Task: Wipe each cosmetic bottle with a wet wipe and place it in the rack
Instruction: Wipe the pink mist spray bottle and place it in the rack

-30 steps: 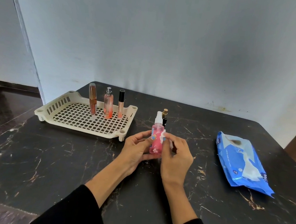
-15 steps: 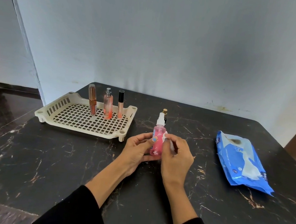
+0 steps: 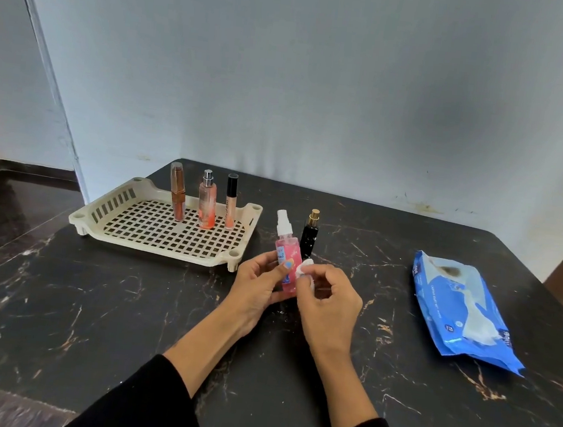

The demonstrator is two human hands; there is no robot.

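Three bottles (image 3: 207,202) stand in the rack (image 3: 108,208), far left. L hand (image 3: 259,285) holds pink spray bottle (image 3: 286,255); R hand (image 3: 328,302) pinches wet wipe (image 3: 304,270), rubbing it. Black bottle (image 3: 308,238) waits.

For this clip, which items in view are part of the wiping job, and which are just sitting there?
Part of the job:
pink spray bottle
wet wipe
black bottle
rack
three bottles in the rack
wipes pack
left hand
right hand

Just there:
marble table
wall
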